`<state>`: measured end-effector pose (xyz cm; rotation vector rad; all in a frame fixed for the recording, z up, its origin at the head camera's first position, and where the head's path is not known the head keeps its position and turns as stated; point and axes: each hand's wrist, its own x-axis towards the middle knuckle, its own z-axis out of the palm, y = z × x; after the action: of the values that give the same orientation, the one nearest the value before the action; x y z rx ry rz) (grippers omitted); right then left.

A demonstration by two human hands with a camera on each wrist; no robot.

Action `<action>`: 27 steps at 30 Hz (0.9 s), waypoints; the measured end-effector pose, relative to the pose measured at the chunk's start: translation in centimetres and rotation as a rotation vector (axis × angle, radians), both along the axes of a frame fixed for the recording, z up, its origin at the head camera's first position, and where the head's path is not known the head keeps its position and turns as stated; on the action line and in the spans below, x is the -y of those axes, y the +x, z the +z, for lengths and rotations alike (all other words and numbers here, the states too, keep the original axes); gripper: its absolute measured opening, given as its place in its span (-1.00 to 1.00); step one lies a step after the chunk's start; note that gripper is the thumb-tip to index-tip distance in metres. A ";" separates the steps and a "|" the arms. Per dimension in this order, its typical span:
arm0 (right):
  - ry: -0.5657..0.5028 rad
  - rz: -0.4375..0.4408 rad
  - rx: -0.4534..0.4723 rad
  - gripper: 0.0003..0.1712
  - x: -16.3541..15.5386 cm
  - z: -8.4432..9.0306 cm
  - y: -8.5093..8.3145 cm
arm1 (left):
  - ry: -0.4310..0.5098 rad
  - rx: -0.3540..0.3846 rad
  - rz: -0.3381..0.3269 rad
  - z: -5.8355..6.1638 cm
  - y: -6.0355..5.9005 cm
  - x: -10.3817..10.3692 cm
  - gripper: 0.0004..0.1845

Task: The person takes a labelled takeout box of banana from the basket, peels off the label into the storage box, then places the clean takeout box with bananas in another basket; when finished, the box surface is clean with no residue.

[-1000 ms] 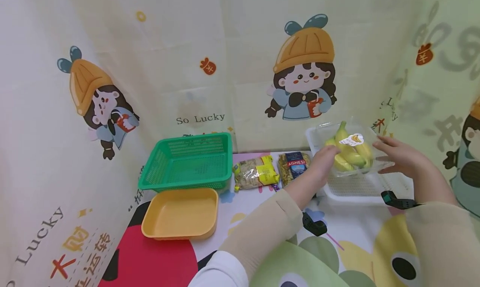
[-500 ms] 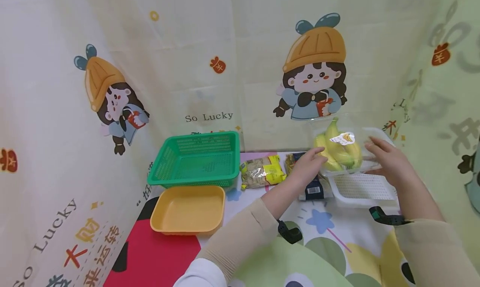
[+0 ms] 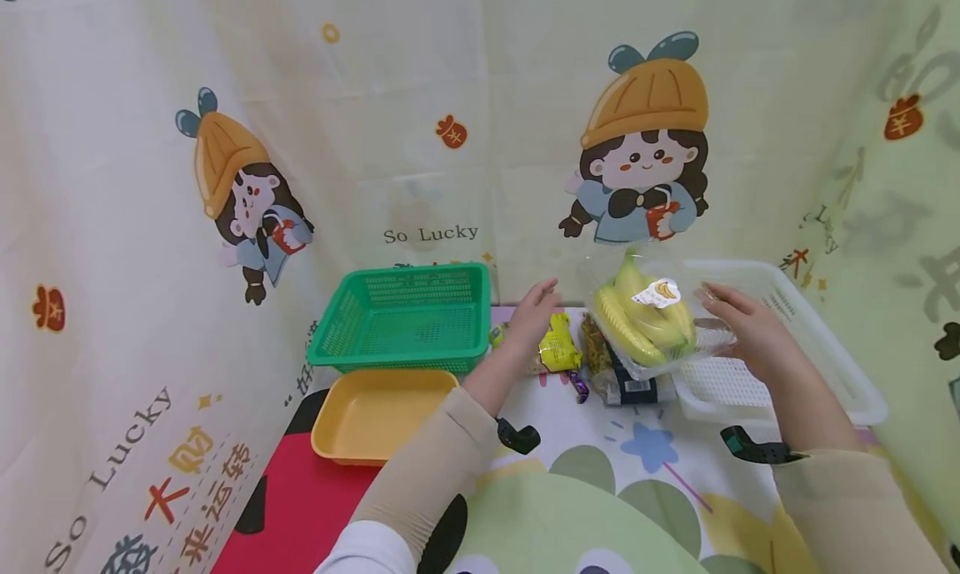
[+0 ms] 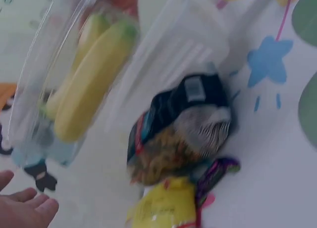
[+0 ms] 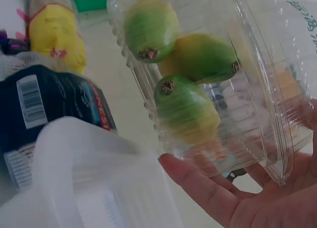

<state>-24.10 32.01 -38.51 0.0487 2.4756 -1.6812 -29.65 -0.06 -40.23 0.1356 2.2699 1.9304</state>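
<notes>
Left hand (image 3: 534, 306) has let go, fingers relaxed; right hand (image 3: 738, 328) seemingly cradles the banana box (image 3: 648, 316) alone

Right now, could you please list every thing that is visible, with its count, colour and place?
banana box: one, clear with yellow-green bananas, held up above the white basket's left end
white basket: one, white, right on the table
green basket: one, green, back left
yellow tray: one, yellow, in front of the green basket
yellow-label bag: one, centre
dark pasta bag: one, dark blue, under the banana box
left hand: one, open, free above the yellow-label bag
right hand: one, fingers hold the banana box
</notes>
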 end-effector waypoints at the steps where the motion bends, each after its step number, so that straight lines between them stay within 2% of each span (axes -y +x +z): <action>1: 0.007 0.021 0.001 -0.10 0.2 -0.1 0.1 | -0.011 0.008 -0.011 -0.1 -0.5 0.7 -0.54; 4: 0.008 0.078 -0.009 -0.14 0.8 -0.4 0.4 | -0.022 0.011 -0.063 -0.1 -1.8 2.4 -0.47; 8: -0.005 0.167 -0.040 -0.21 1.8 -0.9 0.7 | 0.016 0.028 -0.167 -0.2 -2.7 4.0 -0.41; 12: -0.005 0.229 -0.050 -0.27 2.6 -1.3 0.7 | 0.033 0.065 -0.300 -0.6 -2.8 5.0 -0.37; 16: 0.001 0.260 -0.044 -0.31 3.3 -1.6 0.5 | 0.017 0.087 -0.386 -0.8 -2.5 5.7 -0.37; 21: 0.010 0.279 -0.050 -0.35 4.0 -1.9 0.3 | -0.004 0.093 -0.444 -1.1 -2.3 6.1 -0.35; 27: -0.001 0.309 -0.042 -0.34 4.6 -2.2 0.1 | 0.052 0.107 -0.440 -1.8 -2.3 6.5 -0.39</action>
<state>-23.95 27.43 -40.72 -0.3547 2.3619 -1.5663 -31.93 -6.57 -42.02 0.4814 1.9214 1.7171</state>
